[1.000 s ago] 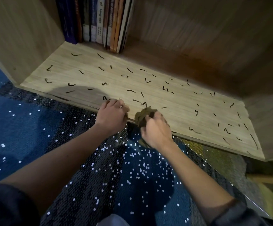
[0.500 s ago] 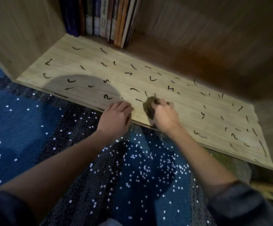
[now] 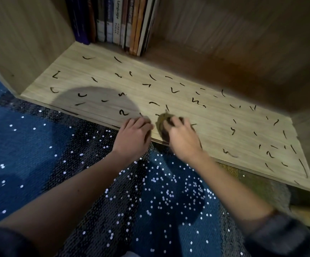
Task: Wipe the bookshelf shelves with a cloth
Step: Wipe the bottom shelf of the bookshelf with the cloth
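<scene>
Olive-brown cloth, crumpled into a wad [image 3: 162,121], is sitting on the pale wood-grain shelf board [image 3: 102,71] close to its front edge, about midway along. The right hand [image 3: 184,140] is working on it, its grip curling round the wad, with fingers pressing it down onto the board and the whole hand a little blurred. The left hand [image 3: 132,139] is resting just beside it on the shelf's front edge, its grip loose, fingers bent and holding nothing. Short black squiggly marks [image 3: 124,112] are lying scattered all over the board, on both sides of the hands. A row of upright books [image 3: 117,21] is standing at the back left, next to the wooden side panel [image 3: 20,34]. A round grey shadow [image 3: 94,97] is falling on the board left of the hands. Both forearms are reaching over a dark blue carpet flecked with white dots [image 3: 39,145], with dark sleeves [image 3: 289,236] showing at the bottom corners.
</scene>
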### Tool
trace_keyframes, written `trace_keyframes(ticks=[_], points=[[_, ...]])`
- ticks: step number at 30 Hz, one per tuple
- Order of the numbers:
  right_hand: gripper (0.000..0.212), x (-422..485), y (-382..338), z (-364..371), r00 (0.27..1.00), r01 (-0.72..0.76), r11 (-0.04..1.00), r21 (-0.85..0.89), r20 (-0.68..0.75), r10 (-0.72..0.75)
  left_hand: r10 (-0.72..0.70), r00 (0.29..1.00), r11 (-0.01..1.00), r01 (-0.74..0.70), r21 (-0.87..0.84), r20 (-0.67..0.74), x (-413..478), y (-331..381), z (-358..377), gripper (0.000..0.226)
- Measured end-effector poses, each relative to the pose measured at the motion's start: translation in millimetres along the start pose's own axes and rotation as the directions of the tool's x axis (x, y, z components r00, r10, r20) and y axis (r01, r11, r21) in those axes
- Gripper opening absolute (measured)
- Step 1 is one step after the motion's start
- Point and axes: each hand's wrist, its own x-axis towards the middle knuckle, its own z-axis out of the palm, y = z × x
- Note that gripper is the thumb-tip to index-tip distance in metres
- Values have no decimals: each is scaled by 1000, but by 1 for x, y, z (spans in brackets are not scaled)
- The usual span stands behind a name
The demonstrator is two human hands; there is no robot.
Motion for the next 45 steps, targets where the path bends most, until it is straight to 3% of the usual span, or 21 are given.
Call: trace_keyframes(ticks=[2, 5, 7, 11, 16, 21, 26, 31, 35, 37, 42, 45], points=[[56, -7, 7, 2, 1000, 24, 1000, -15, -1, -24, 5, 1000, 1000, -5, 16, -2, 0, -2, 0, 32], [50, 24, 23, -11, 994, -105, 994, 19, 10, 105, 1, 1000, 1000, -1, 16, 11, -1, -1, 0, 32], [50, 24, 14, -10, 993, -117, 992, 43, 3, 117, -6, 1000, 1000, 6, 24, 25, -1, 0, -1, 34], [58, -21, 3, 8, 999, 37, 999, 9, -20, -37, -9, 998, 999, 6, 48, 61, 0, -2, -1, 39], [49, 24, 27, -8, 990, -135, 991, 20, -25, 136, -17, 999, 1000, 16, 14, 51, -1, 0, -4, 37], [63, -42, 17, 13, 999, -25, 999, 24, -31, 26, -26, 998, 999, 24, 45, 56, 1, 6, -6, 38], [48, -11, 58, 1, 961, -275, 959, 70, 10, 275, 33, 989, 997, -42, 61, 146, 7, 24, -3, 44], [55, -43, 32, 16, 992, -122, 991, 47, -37, 123, 69, 984, 998, -69, -5, 167, 15, 44, 8, 49], [36, 1, 74, -4, 949, -314, 946, 77, 17, 314, 56, 981, 998, -57, 3, 185, 15, 39, 17, 49], [35, 8, 64, -4, 953, -302, 950, 78, -3, 303, 60, 979, 998, -64, 18, 193, 14, 39, 19, 49], [57, -41, 39, 18, 992, -67, 997, 33, -102, 70, 57, 984, 998, -63, 27, 172, 15, 37, 21, 49], [52, -11, 59, 13, 987, -127, 992, -2, -104, 126, 56, 984, 998, -61, 24, 172, 14, 38, 23, 49]])
